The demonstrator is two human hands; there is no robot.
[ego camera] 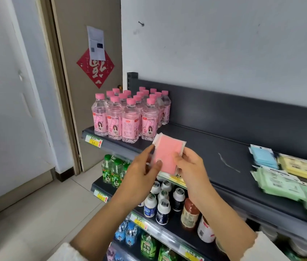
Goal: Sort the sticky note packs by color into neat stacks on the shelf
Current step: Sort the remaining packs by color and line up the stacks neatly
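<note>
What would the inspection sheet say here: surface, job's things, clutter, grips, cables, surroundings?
Surface: dark top shelf, pale scuff near its middle.
Job's things: pink packs held over the shelf's front edge; blue packs, yellow packs and green packs lie at its right end, green ones loosely spread.
Clutter: peach soda bottles at the left end.
Grips: left hand and right hand both hold the pink packs.
Cables: nothing seen.
Surroundings: door with red decoration, white wall, bottles on lower shelves.
</note>
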